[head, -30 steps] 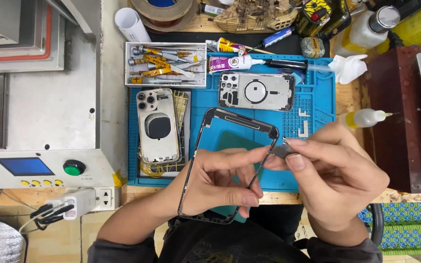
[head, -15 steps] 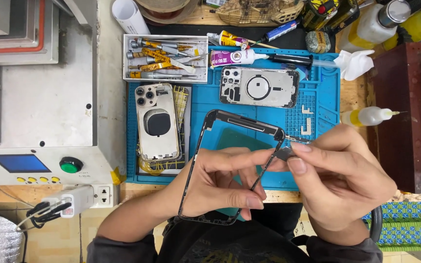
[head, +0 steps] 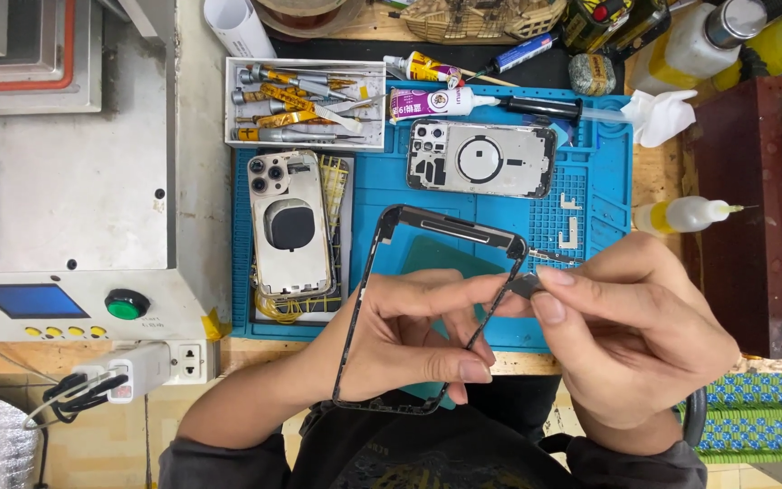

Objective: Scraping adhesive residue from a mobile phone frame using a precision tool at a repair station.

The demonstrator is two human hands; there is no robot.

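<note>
Here my left hand [head: 409, 340] grips the phone frame [head: 427, 308], its long axis running away from me; my right hand [head: 635, 335] pinches a small dark part [head: 527, 285] against its right rail

frame [head: 382, 272] lower edge hidden behind left hand [head: 409, 340]; small grey part [head: 525, 286] in right grip too small to identify.

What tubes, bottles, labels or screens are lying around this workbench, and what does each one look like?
Blue screen: small rectangle on the grey machine's front, far left.
Purple-labelled glue tube: lying above the blue mat, white body, black nozzle.
Yellow-labelled tube: just above it, lying slanted.
Squeeze bottle: on its side at the right, clear with yellowish liquid and a thin tip.
White bottle: top right, grey cap.
</note>
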